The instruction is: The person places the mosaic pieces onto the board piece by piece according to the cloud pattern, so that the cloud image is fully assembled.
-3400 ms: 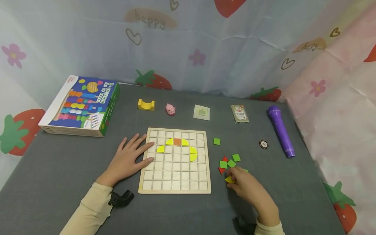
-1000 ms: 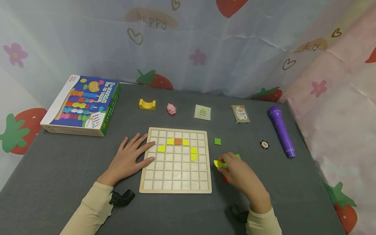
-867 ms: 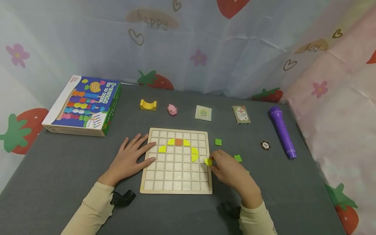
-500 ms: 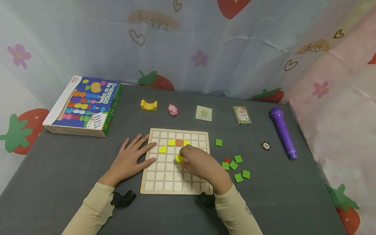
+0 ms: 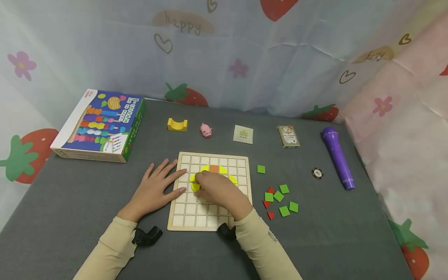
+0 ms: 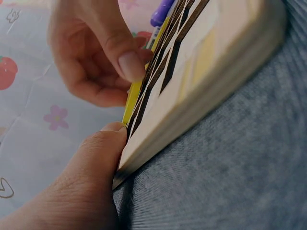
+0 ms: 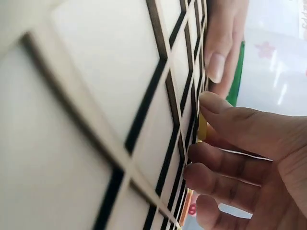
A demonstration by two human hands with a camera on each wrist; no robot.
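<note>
A square wooden grid board (image 5: 189,221) lies on the table. Flat on its left edge, fingers spread, rests my left hand (image 5: 154,190); its thumb presses the rim in the left wrist view. My right hand (image 5: 220,190) reaches over the board and pinches a yellow quarter-round tile (image 5: 194,188) between thumb and fingers, at a cell below another yellow tile (image 5: 192,177). In the right wrist view the pinched tile (image 7: 202,125) shows under the thumb tip. An orange square tile (image 5: 214,168) sits in the upper rows between yellow tiles. My right hand hides part of the grid.
Several green square tiles (image 5: 278,196) and red triangle tiles (image 5: 271,216) lie right of the board. Behind it are a yellow block (image 5: 177,125), pink pig (image 5: 206,130), pattern card (image 5: 243,134) and playing-card box (image 5: 288,136). A game box (image 5: 101,124), poker chip (image 5: 317,173) and purple microphone-shaped object (image 5: 337,157) flank them.
My right hand has taken the yellow quarter-round tile from the loose tiles at the right and carried it left across the board to its left part. My left hand has stayed on the board's edge.
</note>
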